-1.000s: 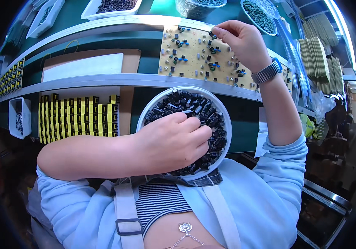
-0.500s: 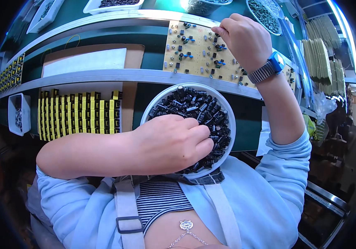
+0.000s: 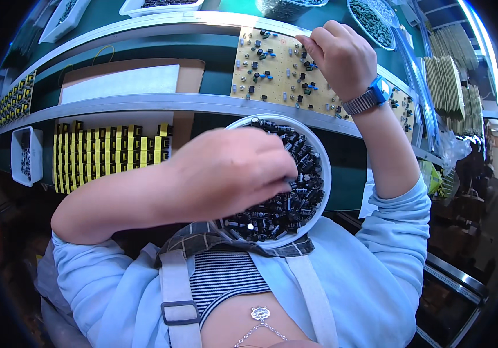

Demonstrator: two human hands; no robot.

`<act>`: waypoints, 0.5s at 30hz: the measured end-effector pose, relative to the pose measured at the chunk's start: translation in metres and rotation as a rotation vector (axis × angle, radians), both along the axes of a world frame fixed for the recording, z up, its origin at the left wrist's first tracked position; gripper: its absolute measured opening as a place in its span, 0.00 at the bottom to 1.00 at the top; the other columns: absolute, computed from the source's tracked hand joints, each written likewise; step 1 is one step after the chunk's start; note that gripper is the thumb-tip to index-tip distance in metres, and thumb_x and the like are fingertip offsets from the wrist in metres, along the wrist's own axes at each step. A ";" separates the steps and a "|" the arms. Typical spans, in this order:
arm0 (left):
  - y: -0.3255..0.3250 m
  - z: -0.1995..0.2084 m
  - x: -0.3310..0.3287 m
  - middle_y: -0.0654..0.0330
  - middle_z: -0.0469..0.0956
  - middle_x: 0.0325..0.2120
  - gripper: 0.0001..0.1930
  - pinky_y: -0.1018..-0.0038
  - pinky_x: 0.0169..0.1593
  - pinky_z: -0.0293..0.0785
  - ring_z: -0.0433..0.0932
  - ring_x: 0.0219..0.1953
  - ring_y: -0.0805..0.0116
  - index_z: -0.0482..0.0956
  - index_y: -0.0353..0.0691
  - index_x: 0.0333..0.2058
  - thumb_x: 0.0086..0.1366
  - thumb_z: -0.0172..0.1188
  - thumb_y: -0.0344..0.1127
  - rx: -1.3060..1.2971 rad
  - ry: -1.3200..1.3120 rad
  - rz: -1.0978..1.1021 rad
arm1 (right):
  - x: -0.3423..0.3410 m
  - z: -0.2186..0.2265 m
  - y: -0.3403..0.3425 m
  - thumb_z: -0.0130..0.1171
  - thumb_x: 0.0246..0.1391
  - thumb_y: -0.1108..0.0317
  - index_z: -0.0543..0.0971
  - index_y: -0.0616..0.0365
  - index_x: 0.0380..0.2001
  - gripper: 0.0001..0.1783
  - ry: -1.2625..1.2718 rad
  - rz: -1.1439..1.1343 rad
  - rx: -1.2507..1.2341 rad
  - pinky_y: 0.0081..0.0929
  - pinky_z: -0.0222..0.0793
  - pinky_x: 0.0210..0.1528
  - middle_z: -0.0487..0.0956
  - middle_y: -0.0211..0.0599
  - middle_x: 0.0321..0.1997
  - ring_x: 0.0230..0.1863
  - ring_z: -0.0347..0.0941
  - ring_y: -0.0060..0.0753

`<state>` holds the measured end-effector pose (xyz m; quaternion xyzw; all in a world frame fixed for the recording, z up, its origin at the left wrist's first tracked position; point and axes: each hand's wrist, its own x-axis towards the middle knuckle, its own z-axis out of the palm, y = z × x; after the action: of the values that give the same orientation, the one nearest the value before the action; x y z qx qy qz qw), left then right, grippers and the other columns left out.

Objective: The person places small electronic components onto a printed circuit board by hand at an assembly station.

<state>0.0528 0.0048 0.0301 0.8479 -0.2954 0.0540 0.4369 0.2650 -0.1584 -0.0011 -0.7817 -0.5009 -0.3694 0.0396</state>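
A round white bowl (image 3: 326,185) heaped with small black cylindrical capacitors (image 3: 304,200) stands close against my body. My left hand (image 3: 240,165) is over the bowl, fingers drawn together and pointing down; motion blurs it, and what the fingertips hold, if anything, cannot be made out. Beyond the bowl, a tan circuit board (image 3: 278,84) rests between two metal rails, set with black, blue and green components. My right hand (image 3: 345,58) is curled above the board's far part, the thumb pointing left. Its other fingertips are hidden behind the hand.
Rows of yellow-and-black parts (image 3: 109,151) stand left of the bowl, beside a small white bin (image 3: 26,156). Two metal rails (image 3: 144,104) cross the bench. Part-filled containers (image 3: 371,23) line the back. Stacked boards (image 3: 441,87) stand at the right.
My left hand has lifted from among the capacitors and shifted slightly up, uncovering the bowl's near part. My right hand stays over the board with almost no movement.
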 end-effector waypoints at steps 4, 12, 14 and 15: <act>0.021 0.002 0.028 0.61 0.79 0.30 0.09 0.77 0.32 0.72 0.75 0.29 0.72 0.82 0.37 0.39 0.58 0.65 0.26 -0.134 0.063 0.157 | 0.001 0.002 -0.003 0.64 0.56 0.57 0.79 0.52 0.21 0.14 -0.056 0.032 -0.029 0.23 0.65 0.24 0.70 0.23 0.23 0.21 0.66 0.23; 0.061 0.002 0.089 0.61 0.79 0.31 0.07 0.83 0.34 0.70 0.74 0.31 0.75 0.82 0.36 0.41 0.66 0.60 0.30 0.034 0.353 0.520 | 0.002 0.009 -0.015 0.64 0.56 0.60 0.81 0.52 0.27 0.09 -0.047 0.185 0.047 0.23 0.65 0.25 0.73 0.24 0.27 0.21 0.64 0.23; 0.059 0.009 0.097 0.61 0.78 0.32 0.08 0.82 0.35 0.71 0.75 0.32 0.75 0.82 0.37 0.41 0.65 0.61 0.29 0.103 0.353 0.579 | -0.036 0.024 -0.018 0.65 0.55 0.62 0.82 0.53 0.30 0.07 0.233 0.118 0.060 0.22 0.66 0.26 0.74 0.25 0.29 0.23 0.65 0.24; 0.060 0.008 0.103 0.61 0.78 0.33 0.08 0.81 0.36 0.72 0.75 0.32 0.75 0.82 0.37 0.41 0.64 0.61 0.29 0.135 0.354 0.600 | -0.059 0.032 -0.026 0.65 0.54 0.64 0.83 0.53 0.33 0.06 0.510 0.030 0.059 0.22 0.66 0.27 0.76 0.26 0.31 0.24 0.67 0.24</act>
<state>0.1557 0.0645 0.0382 0.9201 0.0443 0.0125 0.3890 0.2058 -0.1841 0.0310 -0.8405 -0.4754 -0.1742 0.1928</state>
